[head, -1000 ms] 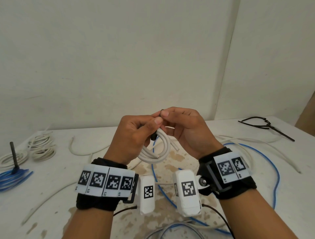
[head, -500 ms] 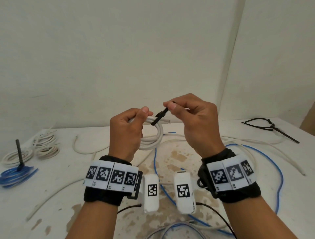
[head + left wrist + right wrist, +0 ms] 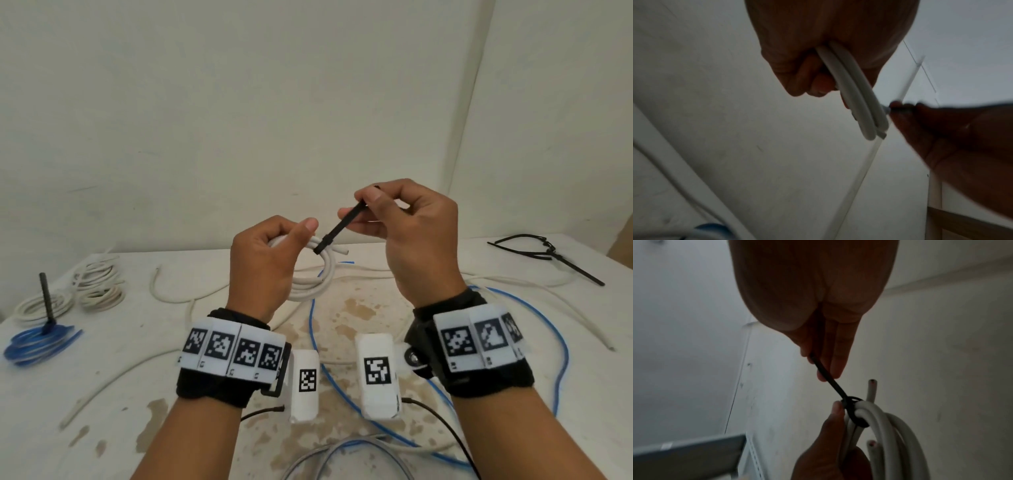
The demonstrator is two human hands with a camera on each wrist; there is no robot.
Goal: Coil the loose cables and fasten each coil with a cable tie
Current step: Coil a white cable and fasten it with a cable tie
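My left hand (image 3: 274,253) grips a small coil of white cable (image 3: 318,281) and holds it up above the table. A black cable tie (image 3: 337,231) is looped round the coil's strands, its head against them. My right hand (image 3: 373,212) pinches the tie's tail between thumb and forefinger, up and to the right of the coil. In the right wrist view the tie (image 3: 830,382) runs taut from my fingers to its loop round the white coil (image 3: 890,434), with two cut cable ends showing. In the left wrist view the coil (image 3: 857,97) comes out of my fist.
Tied white coils (image 3: 99,287) and a tied blue coil (image 3: 37,342) lie at the far left of the table (image 3: 102,394). Loose white cables (image 3: 185,294) and a long blue cable (image 3: 534,329) sprawl across the middle. Spare black ties (image 3: 548,253) lie at the far right.
My right hand has drawn the tie's tail up and to the right, away from the coil. The loop round the strands has become smaller. Both hands rose a little.
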